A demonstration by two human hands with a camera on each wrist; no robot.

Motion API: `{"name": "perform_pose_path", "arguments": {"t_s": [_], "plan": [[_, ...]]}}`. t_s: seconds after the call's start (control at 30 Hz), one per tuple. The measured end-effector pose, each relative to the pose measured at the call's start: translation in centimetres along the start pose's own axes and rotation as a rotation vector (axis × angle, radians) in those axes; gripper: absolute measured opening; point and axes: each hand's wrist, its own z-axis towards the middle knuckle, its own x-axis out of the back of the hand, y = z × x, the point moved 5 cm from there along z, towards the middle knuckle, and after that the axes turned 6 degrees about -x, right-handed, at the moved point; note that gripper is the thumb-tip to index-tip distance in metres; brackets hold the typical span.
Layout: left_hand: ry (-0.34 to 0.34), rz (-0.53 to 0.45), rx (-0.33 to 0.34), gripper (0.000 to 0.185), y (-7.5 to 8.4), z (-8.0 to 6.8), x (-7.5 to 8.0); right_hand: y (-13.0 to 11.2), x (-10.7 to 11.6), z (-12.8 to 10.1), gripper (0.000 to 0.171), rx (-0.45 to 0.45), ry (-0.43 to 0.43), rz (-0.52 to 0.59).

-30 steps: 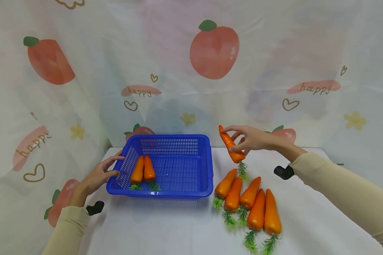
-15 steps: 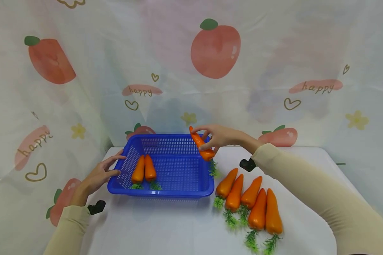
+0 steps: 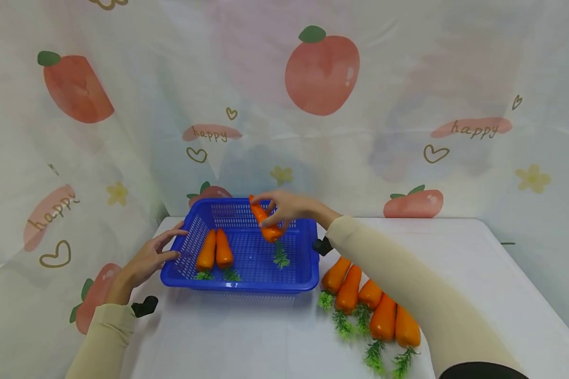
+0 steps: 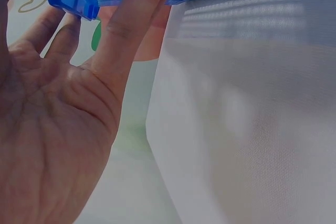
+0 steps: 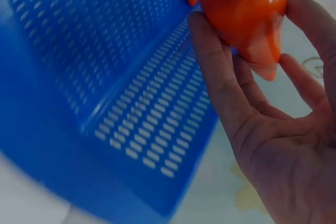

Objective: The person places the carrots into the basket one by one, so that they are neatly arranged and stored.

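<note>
My right hand (image 3: pixel 286 206) pinches an orange carrot (image 3: pixel 264 221) between thumb and fingers, above the right half of a blue plastic basket (image 3: pixel 239 287). The carrot's tip points up and back, and its green leafy tuft (image 3: pixel 281 255) hangs down over the basket floor. In the right wrist view the same carrot (image 5: pixel 244 9) fills the grip, with the basket's slotted wall (image 5: pixel 152 119) beside it. Two carrots (image 3: pixel 224 250) lie side by side in the basket's left part. My left hand (image 3: pixel 148 260) rests with extended fingers against the basket's left rim, seen also in the left wrist view.
Several more carrots (image 3: pixel 348 289) with green tufts lie in a row on the white table (image 3: pixel 227 337), right of the basket, partly behind my right sleeve (image 3: pixel 398 279). A printed cloth (image 3: pixel 246 63) hangs behind and along the left side.
My right hand has carried the carrot left, from above the table on the right, past the basket's right rim to over its inside. The left hand has stayed at the rim.
</note>
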Motion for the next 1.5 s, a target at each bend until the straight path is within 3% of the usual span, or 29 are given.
{"name": "perform_pose_path", "arguments": {"t_s": [0.27,0.73,1.5], "plan": [[0.006,0.024,-0.008,0.056,0.3,-0.1,0.0,0.2,-3.4,3.6,0.071,-0.052,-0.080,0.131],[0.015,0.024,-0.001,0.056,0.2,0.0,0.0,1.0,-6.3,7.6,0.073,-0.138,-0.087,0.195],[0.007,0.003,-0.017,0.055,0.1,0.1,0.1,1.8,-9.0,9.7,0.068,-0.190,-0.089,0.210]]}}
